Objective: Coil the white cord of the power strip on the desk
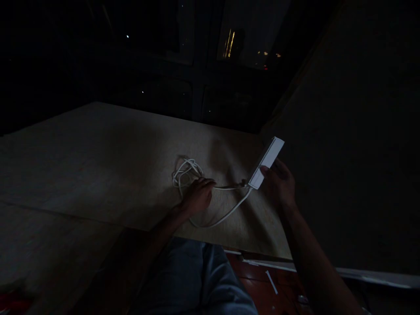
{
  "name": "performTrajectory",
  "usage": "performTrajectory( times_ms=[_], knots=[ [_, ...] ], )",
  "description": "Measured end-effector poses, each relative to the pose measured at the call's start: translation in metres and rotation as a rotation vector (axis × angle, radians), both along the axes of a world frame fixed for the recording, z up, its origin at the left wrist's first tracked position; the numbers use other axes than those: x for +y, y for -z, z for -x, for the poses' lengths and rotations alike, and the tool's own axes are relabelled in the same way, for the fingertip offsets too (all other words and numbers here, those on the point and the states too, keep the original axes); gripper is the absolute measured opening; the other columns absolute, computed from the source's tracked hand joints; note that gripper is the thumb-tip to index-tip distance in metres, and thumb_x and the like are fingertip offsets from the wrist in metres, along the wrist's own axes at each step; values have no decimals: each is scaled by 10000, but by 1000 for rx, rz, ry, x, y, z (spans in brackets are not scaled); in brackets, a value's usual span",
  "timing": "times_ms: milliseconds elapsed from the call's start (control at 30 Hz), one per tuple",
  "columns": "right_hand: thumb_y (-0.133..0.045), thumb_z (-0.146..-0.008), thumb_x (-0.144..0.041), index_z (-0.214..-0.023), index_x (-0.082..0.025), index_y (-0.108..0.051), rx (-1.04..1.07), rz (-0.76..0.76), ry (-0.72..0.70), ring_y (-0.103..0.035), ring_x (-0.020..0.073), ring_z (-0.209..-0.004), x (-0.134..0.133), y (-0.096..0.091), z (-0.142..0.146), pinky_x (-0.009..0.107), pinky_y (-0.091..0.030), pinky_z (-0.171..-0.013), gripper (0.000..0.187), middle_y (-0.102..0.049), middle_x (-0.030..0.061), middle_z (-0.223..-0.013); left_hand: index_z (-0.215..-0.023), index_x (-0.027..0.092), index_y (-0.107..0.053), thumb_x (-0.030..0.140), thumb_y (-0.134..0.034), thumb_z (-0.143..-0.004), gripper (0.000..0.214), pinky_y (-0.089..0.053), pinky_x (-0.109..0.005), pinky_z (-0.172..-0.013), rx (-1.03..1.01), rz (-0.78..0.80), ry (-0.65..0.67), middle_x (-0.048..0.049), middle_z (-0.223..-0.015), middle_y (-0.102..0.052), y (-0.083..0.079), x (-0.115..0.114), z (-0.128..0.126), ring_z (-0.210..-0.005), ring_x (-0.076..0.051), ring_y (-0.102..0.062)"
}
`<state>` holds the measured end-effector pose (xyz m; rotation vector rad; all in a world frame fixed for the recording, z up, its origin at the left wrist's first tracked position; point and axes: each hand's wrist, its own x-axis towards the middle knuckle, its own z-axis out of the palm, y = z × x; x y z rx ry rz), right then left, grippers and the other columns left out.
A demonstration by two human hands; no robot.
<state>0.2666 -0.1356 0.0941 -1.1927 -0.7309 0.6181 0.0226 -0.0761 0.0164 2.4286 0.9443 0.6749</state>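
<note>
A white power strip (268,162) is tilted up above the right part of the board, its long side facing me. My right hand (280,181) grips it from the right, thumb across its face and the fingers behind it. From its lower end a white cord (226,217) loops down and to the left. My left hand (199,195) is closed around part of the cord beside a loose tangle of it. One stretch runs right from those fingers to a small dark end, perhaps the plug (243,183), near the strip.
The pale wooden surface (98,175) has a seam across its left part. A dark wall or panel (354,153) rises at the right. Dark window panes with small lights lie beyond the far edge. Below are my trousered legs (197,275) and a reddish floor (256,284).
</note>
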Motion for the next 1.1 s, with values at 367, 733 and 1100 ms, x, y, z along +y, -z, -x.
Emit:
performTrajectory(
  times_ms=[367,733,1100],
  knots=[
    [-862,-617,-416,-1148,-230,-550,7,-111,28,-643,257,-1118,42,8,-11,443,-580,-895,643,-647,83,-1174,-903,213,-692,529,-379,-969,449,-481,-334,-923,-319,546,18,-60,-963,-719,10,1,-25,-977,-227,-650],
    [-867,-544,-369,-884,-209,-591,41,319,-338,-678,193,-836,117,61,15,332,-560,-717,467,-709,24,-909,-1178,160,-568,339,-789,-741,521,-520,-243,-735,-621,853,-236,-67,-1004,-667,17,23,-54,-920,-180,-668],
    [-904,-511,-332,-1029,-173,-560,-104,452,-298,-661,185,-789,140,93,39,314,-537,-721,643,-704,42,-900,-1377,159,-383,229,-723,-809,666,-433,-209,-391,-464,962,-343,-48,-915,-703,15,42,-66,-435,-95,-566]
  ],
)
